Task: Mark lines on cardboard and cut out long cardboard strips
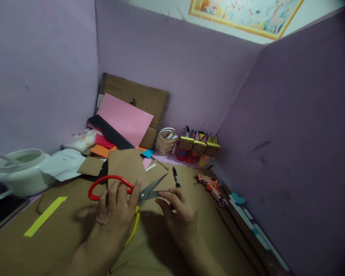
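The left hand [115, 212] grasped open scissors [153, 186] over the worktop [54, 249]; the fingers of the right hand [181, 214] met a blade, grip unclear. Stiff, probably light, they suited holding by the red handle [112, 177].

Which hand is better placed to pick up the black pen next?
The right hand, I think: it is nearer to the black pen, while the left hand holds the scissors.

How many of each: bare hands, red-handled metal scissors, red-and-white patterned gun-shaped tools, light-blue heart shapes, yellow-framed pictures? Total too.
Bare hands: 2 (left hand, right hand)
Red-handled metal scissors: 1
Red-and-white patterned gun-shaped tool: 1
Light-blue heart shape: 1
Yellow-framed picture: 1
Total: 6
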Demonstrator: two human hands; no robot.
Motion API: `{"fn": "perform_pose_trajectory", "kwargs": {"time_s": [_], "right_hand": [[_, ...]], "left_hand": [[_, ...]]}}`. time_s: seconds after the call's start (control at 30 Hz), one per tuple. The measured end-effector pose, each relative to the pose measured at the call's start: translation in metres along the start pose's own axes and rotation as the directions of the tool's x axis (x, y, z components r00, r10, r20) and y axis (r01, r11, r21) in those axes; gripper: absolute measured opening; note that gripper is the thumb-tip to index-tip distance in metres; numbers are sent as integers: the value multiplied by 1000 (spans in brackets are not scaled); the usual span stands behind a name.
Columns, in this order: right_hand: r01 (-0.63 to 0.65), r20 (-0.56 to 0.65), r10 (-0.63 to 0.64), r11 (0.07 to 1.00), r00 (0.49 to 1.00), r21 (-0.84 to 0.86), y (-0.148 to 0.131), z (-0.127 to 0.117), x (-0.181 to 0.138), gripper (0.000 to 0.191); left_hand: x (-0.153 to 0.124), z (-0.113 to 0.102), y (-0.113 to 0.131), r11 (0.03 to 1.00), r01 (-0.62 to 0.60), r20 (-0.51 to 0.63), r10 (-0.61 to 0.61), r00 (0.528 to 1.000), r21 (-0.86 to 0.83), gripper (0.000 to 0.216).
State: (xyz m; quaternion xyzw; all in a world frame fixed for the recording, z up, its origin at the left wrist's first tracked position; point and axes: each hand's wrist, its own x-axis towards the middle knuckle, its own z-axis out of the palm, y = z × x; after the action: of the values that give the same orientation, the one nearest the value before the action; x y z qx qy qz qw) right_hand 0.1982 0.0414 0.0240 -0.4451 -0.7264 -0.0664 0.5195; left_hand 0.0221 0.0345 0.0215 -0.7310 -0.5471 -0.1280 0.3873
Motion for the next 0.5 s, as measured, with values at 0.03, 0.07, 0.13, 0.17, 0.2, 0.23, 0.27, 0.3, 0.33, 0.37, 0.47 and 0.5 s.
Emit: {"fn": "perform_pose_trajectory", "kwargs": {"time_s": [0.03, 0.07, 0.13, 0.17, 0.2, 0.23, 0.27, 0.3, 0.33, 0.37, 0.47, 0.5], "right_hand": [[15, -7, -16, 1000, 1000, -21, 0, 0, 1, 10], [37, -15, -38, 998, 999, -46, 0, 0, 2, 11], [81, -27, -84, 993, 996, -91, -2, 0, 3, 16], [98, -30, -101, 989, 994, -109, -2, -1, 3, 17], [107, -33, -112, 987, 993, -123, -3, -1, 3, 17], [112, -33, -118, 985, 993, -133, -3, -1, 4, 17], [112, -33, -117, 984, 993, -139, -2, -1, 5, 17], [110, -31, -115, 984, 993, -139, -1, -2, 5, 17], [106, -28, -111, 985, 993, -133, 0, -2, 6, 16], [102, -23, -105, 987, 994, -121, 2, -3, 6, 16], [71, 1, -71, 997, 997, -40, 1, -7, 4, 16], [62, 14, -62, 998, 998, -7, -2, -10, 3, 17]], "left_hand": [[0, -1, 0, 1000, -3, 2, 3, 1000, -8, 58], [1, -3, 0, 1000, -3, 7, 3, 1000, -18, 57], [1, -7, -1, 999, -1, 22, 2, 1000, -43, 57], [1, -8, -1, 998, 3, 33, -1, 999, -57, 58], [0, -10, -1, 997, 5, 45, -2, 999, -72, 58], [0, -11, -2, 997, 5, 46, -1, 999, -83, 59], [-1, -12, -2, 996, 6, 44, -2, 999, -91, 59], [-1, -12, -2, 995, 6, 40, -2, 999, -100, 59], [-1, -12, -2, 994, 6, 35, -2, 999, -109, 59], [0, -12, -4, 993, 1, 35, 3, 999, -121, 59], [5, -7, -13, 985, 50, 90, -35, 995, -168, 60], [8, -3, -20, 980, 92, 115, -73, 991, -178, 59]]}}
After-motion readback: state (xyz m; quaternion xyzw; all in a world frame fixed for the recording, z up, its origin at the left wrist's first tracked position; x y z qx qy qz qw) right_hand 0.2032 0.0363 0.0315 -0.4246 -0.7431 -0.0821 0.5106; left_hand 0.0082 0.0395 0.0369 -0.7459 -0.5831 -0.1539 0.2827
